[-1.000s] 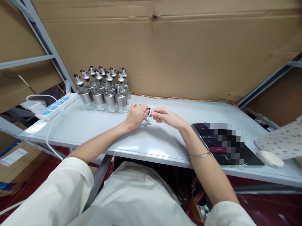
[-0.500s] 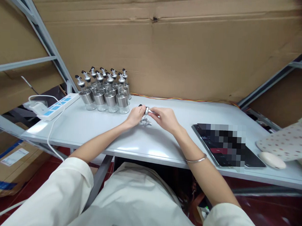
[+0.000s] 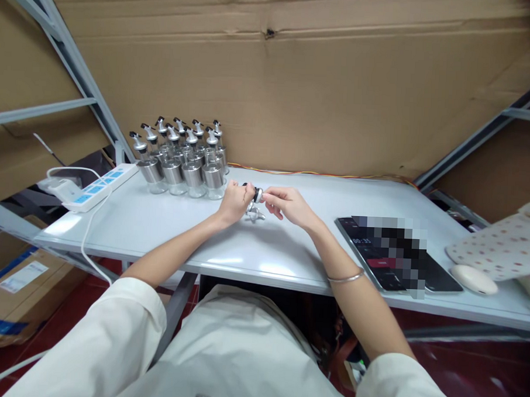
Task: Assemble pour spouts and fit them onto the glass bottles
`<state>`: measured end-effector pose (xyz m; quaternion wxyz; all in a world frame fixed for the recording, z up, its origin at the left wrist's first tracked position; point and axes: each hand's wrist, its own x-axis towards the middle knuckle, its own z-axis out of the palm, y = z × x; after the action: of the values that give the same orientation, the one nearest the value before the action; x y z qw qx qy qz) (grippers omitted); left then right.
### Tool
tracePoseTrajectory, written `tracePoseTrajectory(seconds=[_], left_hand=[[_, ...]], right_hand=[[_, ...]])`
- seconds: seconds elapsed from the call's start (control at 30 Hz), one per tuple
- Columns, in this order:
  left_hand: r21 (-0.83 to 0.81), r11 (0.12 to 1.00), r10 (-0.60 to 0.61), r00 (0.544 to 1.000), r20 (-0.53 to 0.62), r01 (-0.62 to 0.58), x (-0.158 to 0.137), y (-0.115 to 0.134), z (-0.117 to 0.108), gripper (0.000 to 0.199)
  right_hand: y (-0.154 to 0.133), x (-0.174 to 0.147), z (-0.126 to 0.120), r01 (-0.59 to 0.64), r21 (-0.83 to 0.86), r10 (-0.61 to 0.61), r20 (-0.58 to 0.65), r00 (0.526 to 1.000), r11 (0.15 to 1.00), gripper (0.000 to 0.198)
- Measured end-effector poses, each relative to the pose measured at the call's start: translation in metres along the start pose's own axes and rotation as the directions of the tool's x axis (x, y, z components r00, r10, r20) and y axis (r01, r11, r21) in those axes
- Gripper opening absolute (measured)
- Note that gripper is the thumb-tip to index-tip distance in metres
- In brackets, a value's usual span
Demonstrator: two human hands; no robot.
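Observation:
My left hand (image 3: pixel 235 203) is closed around a bottle pourer (image 3: pixel 258 194) with a black part and a silver collar, held just above the table. The fingertips of my right hand (image 3: pixel 288 205) pinch at the pourer's right end; its other fingers curl loosely. Below my hands, silver pourer parts (image 3: pixel 255 214) lie on the table, partly covered by my left hand. Several glass bottles (image 3: pixel 214 176) with steel sleeves stand together at the back left. Silver pourers with black tips (image 3: pixel 212 136) rise among them.
A white power strip (image 3: pixel 99 188) with a plugged-in charger lies at the table's left end. On the right are a tablet (image 3: pixel 376 263) with a partly blurred screen, a white oval case (image 3: pixel 474 279) and a spotted pouch (image 3: pixel 500 247). Cardboard (image 3: pixel 322 90) walls the back.
My right fingers have shifted slightly and opened a little around the pourer's end. The silver stem seen there before is now hidden. My left hand has turned slightly more upright.

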<state>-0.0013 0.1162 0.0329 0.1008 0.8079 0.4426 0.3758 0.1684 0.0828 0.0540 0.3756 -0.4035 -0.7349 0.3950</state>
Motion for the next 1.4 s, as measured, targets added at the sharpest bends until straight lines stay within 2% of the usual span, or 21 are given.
tracePoseTrajectory(seconds=[0.1, 0.23, 0.3, 0.43, 0.53, 0.6, 0.67, 0.73, 0.83, 0.9, 1.1, 1.17, 1.27, 1.33, 1.4], left_hand=[[0.095, 0.988, 0.124, 0.992, -0.022, -0.121, -0.004, 0.000, -0.002, 0.051], [0.225, 0.932, 0.305, 0.950, -0.063, -0.284, -0.007, -0.002, -0.006, 0.063], [0.276, 0.892, 0.388, 0.920, -0.056, -0.359, -0.008, -0.005, -0.009, 0.069], [0.268, 0.801, 0.551, 0.834, 0.018, -0.535, -0.010, -0.012, -0.014, 0.075], [0.246, 0.777, 0.584, 0.809, 0.059, -0.579, -0.012, -0.017, -0.014, 0.078], [0.275, 0.779, 0.564, 0.821, 0.088, -0.564, -0.012, -0.018, -0.012, 0.080], [0.303, 0.786, 0.541, 0.837, 0.088, -0.539, -0.012, -0.017, -0.010, 0.081], [0.313, 0.801, 0.525, 0.850, 0.044, -0.511, -0.011, -0.015, -0.010, 0.078], [0.310, 0.840, 0.480, 0.876, -0.039, -0.446, -0.008, -0.010, -0.011, 0.072], [0.302, 0.866, 0.432, 0.901, -0.049, -0.399, -0.006, -0.007, -0.011, 0.069], [0.254, 0.946, 0.218, 0.975, -0.044, -0.201, -0.001, -0.004, -0.007, 0.056], [0.209, 0.969, 0.154, 0.985, -0.077, -0.135, 0.001, -0.003, -0.006, 0.053], [0.104, 0.994, 0.041, 0.993, -0.112, -0.030, 0.006, -0.004, -0.010, 0.051], [0.020, 0.999, -0.023, 0.990, -0.139, 0.026, 0.010, -0.008, -0.018, 0.049], [-0.037, 0.999, -0.043, 0.982, -0.182, 0.037, 0.016, -0.013, -0.027, 0.046]], right_hand=[[-0.002, 0.000, -0.003, -0.069, 0.188, 0.049, 0.109, 0.993, 0.980, 0.029], [-0.005, -0.001, -0.006, -0.163, 0.336, 0.074, 0.261, 0.962, 0.928, 0.031], [-0.005, -0.002, -0.008, -0.240, 0.378, 0.083, 0.385, 0.919, 0.894, 0.032], [-0.003, -0.007, -0.012, -0.370, 0.422, 0.039, 0.614, 0.788, 0.828, 0.030], [0.000, -0.009, -0.014, -0.403, 0.437, -0.001, 0.679, 0.734, 0.804, 0.030], [0.002, -0.010, -0.015, -0.407, 0.418, 0.000, 0.698, 0.716, 0.812, 0.031], [0.002, -0.011, -0.016, -0.384, 0.387, 0.007, 0.696, 0.718, 0.838, 0.033], [0.000, -0.010, -0.015, -0.324, 0.344, 0.017, 0.661, 0.750, 0.881, 0.034], [-0.004, -0.008, -0.014, -0.181, 0.248, 0.020, 0.538, 0.843, 0.952, 0.034], [-0.005, -0.006, -0.013, -0.101, 0.169, 0.013, 0.455, 0.890, 0.980, 0.035], [-0.006, -0.003, -0.010, 0.039, -0.108, -0.024, 0.139, 0.990, 0.993, 0.032], [-0.006, -0.003, -0.008, 0.093, -0.235, -0.088, 0.034, 0.996, 0.967, 0.032], [-0.003, -0.002, -0.008, 0.138, -0.452, -0.202, -0.096, 0.975, 0.881, 0.026], [0.004, -0.001, -0.015, 0.113, -0.562, -0.253, -0.176, 0.951, 0.819, 0.020], [0.010, 0.000, -0.025, 0.074, -0.604, -0.279, -0.254, 0.926, 0.794, 0.019]])
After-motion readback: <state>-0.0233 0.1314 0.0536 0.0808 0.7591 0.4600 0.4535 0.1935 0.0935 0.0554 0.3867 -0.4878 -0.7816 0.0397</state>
